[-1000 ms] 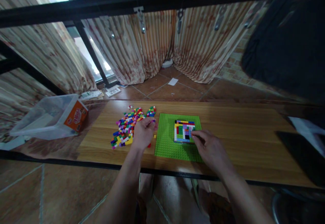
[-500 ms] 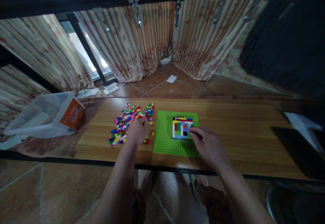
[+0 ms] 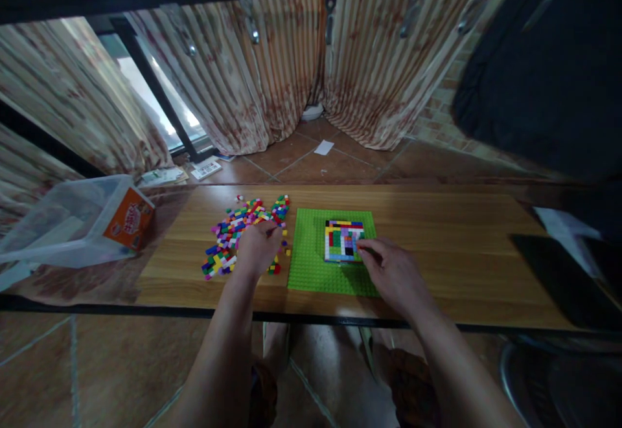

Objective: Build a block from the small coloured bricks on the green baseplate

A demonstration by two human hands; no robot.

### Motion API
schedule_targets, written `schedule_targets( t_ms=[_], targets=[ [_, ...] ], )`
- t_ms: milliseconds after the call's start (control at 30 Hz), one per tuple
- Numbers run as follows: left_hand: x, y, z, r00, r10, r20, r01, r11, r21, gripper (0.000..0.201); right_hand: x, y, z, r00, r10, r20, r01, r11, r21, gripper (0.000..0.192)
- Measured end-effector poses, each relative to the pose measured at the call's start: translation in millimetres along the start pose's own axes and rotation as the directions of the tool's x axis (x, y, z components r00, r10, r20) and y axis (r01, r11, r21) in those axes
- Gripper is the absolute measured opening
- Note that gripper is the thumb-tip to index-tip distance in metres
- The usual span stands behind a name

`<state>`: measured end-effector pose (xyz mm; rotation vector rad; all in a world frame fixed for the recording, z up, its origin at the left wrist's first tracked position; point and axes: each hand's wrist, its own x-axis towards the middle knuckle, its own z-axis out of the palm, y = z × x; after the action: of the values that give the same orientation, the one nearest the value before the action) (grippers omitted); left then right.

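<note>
Key relation: the brick panel [image 3: 344, 241] sits at the centre of the frame, directly ahead of your right hand [image 3: 391, 271], which touches its right edge; the loose bricks [image 3: 238, 234] are left of centre, under your left hand [image 3: 257, 248].
Nearer hand: your right hand for the panel, your left hand for the pile.
Long axis: the panel is nearly square; the pile runs from lower left up to the upper right.
Left hand: fingers curled down into the pile; I cannot tell if it holds a brick.
Right hand: fingers narrow, tips pressed at the panel edge; what they pinch is not visible.
Panel look: flat, small multicolour bricks with a white border, lying on the baseplate [image 3: 311, 272].
Baseplate: bright green, flat on the table [image 3: 461, 247].
Bin [image 3: 72, 221]: clear plastic, at left edge of the frame.
</note>
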<state>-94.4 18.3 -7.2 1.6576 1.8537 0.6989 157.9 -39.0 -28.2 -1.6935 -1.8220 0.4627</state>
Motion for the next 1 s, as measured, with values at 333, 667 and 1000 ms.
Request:
schedule_targets(
  t_ms=[333, 667, 1000],
  targets=[
    [-14, 32, 25.5, 0.931, -0.077, 0.357, 0.342, 0.53, -0.776, 0.021, -1, 1, 0, 1.0, -0.005, -0.001, 0.005, 1.0, 0.006, 0.024],
    [-11, 29, 46.8, 0.994, 0.052, 0.092, 0.008, 0.832, -0.555, 0.023, -1, 0, -1, 1.0, 0.0, 0.003, 0.0, 1.0, 0.009, 0.024],
    [-13, 29, 69.7, 0.972, 0.235, -0.006, -0.225, 0.921, -0.319, 0.015, -1, 0, -2, 1.0, -0.005, 0.012, 0.005, 1.0, -0.003, 0.023]
  ],
)
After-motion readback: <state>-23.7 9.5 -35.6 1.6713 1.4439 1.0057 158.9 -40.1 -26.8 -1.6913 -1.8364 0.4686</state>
